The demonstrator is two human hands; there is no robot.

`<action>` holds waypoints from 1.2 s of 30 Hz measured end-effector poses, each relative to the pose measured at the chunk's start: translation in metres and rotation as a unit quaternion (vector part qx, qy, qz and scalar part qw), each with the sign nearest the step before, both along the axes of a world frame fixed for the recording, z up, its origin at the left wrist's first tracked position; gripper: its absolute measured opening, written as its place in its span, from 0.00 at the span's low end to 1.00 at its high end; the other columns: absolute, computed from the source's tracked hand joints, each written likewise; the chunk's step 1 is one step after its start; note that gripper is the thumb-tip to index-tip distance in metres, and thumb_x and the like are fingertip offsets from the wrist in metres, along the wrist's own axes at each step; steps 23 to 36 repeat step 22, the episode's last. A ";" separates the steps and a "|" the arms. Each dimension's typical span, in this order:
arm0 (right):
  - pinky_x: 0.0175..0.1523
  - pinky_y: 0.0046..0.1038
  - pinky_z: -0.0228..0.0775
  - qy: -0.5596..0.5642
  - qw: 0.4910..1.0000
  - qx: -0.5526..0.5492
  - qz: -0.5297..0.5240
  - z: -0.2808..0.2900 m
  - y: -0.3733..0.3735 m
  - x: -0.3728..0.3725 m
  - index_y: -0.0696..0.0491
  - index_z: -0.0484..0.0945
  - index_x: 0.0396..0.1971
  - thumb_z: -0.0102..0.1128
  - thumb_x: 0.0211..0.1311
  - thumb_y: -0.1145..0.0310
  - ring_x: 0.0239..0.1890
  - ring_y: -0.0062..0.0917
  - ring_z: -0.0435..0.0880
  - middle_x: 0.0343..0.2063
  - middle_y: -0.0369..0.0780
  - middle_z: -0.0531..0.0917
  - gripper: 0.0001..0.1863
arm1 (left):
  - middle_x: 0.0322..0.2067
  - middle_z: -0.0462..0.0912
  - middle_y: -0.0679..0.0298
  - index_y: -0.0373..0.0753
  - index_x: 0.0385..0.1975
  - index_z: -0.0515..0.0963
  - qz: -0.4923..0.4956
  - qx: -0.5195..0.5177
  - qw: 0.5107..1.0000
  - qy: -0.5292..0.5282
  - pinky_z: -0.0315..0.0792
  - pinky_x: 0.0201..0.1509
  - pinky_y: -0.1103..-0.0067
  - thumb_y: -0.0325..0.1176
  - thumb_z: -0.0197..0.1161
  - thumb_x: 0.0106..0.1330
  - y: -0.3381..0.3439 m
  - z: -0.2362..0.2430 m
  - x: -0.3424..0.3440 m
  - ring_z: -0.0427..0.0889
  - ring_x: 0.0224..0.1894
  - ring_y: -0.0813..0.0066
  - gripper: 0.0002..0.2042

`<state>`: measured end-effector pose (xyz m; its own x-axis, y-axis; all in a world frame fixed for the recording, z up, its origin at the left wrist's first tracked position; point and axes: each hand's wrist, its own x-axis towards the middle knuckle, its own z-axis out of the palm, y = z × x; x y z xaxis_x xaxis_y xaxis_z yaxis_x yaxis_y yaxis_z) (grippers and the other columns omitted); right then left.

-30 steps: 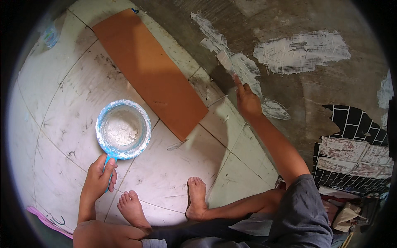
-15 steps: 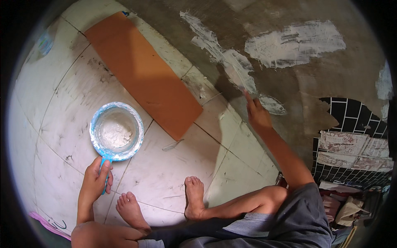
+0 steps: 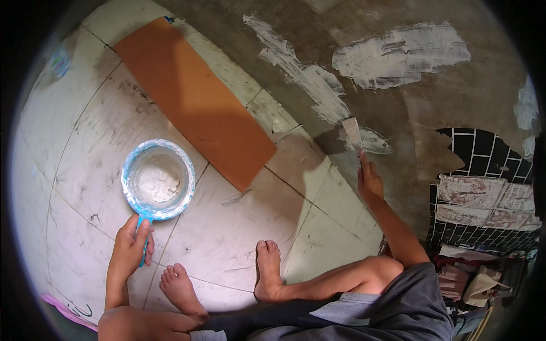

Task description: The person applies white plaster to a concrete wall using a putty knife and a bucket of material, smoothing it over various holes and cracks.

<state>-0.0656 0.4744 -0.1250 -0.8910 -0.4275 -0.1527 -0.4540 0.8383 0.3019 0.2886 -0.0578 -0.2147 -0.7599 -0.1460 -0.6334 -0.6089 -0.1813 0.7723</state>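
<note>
My left hand (image 3: 130, 241) is wrapped round the blue handle of a dipper (image 3: 127, 196), whose rim is smeared with white. Inside it lies a white paste (image 3: 159, 179). My right hand (image 3: 371, 181) grips a putty knife (image 3: 352, 134), its broad blade pointing up along the brownish wall (image 3: 409, 113). The blade is by the lower end of a long white smear (image 3: 318, 91) and beside a smaller patch (image 3: 375, 142). A larger white patch (image 3: 401, 57) spreads higher on the wall.
An orange-brown board or sheet (image 3: 199, 108) lies on the dirty white tile floor (image 3: 227, 244), near the wall's foot. Black tile-patterned covering (image 3: 483, 150) with torn edges is on the wall at right. Below it sit piled cloth items (image 3: 480, 287). A pink item (image 3: 65, 310) lies at lower left.
My right hand has moved down and slightly right with the putty knife, away from the long smear's middle; its blade now shows clearly. My left hand and the dipper have hardly moved.
</note>
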 end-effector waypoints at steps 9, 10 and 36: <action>0.42 0.43 0.82 -0.017 0.996 -0.004 0.088 -0.019 -0.103 -0.033 0.36 0.48 0.77 0.51 0.74 0.69 0.37 0.45 0.85 0.45 0.47 0.77 0.37 | 0.15 0.74 0.64 0.34 0.38 0.71 0.017 0.003 1.000 -0.010 0.64 0.15 0.80 0.46 0.50 0.80 0.004 0.003 0.000 0.70 0.11 0.79 0.18; 0.42 0.43 0.82 -0.002 0.996 -0.005 0.087 -0.020 -0.104 -0.038 0.36 0.48 0.77 0.51 0.73 0.69 0.36 0.45 0.85 0.44 0.47 0.77 0.37 | 0.15 0.74 0.64 0.34 0.38 0.71 0.019 0.002 1.000 -0.012 0.64 0.16 0.80 0.46 0.50 0.80 0.004 0.003 0.000 0.70 0.11 0.79 0.18; 0.40 0.40 0.83 -0.024 0.993 0.118 -0.011 -0.023 0.016 0.005 0.37 0.43 0.78 0.54 0.74 0.64 0.38 0.45 0.86 0.51 0.48 0.76 0.40 | 0.15 0.74 0.63 0.35 0.41 0.72 0.012 0.013 1.000 -0.014 0.65 0.15 0.81 0.46 0.50 0.80 -0.001 -0.003 -0.002 0.70 0.12 0.78 0.18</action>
